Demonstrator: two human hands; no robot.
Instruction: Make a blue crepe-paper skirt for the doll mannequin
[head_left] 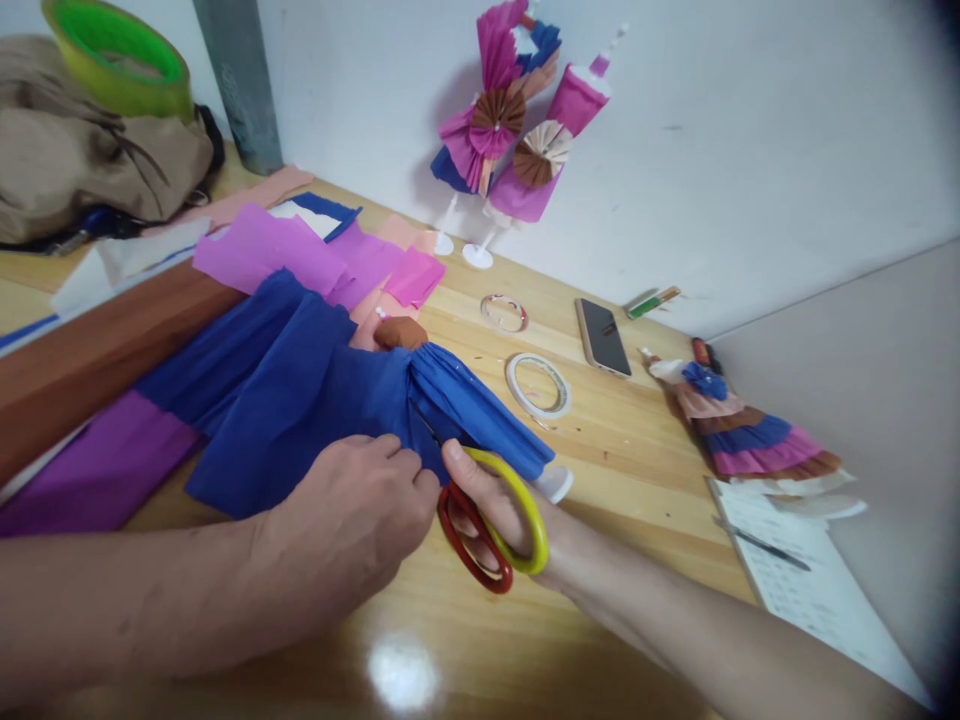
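Blue fabric or crepe paper spreads over the table's middle, gathered at a small figure with a brown top that lies on its side, its white round base at the right. My left hand is closed at the lower edge of the blue material, its fingertips hidden. Scissors with yellow and red handles are in my right hand, the thumb in the yellow loop. Their dark blades point up and left into the blue material, beside my left knuckles.
Purple and pink sheets and a brown roll lie left. Behind are tape rolls and a phone. Two dressed figures stand by the wall; another lies right, near paper with a pen.
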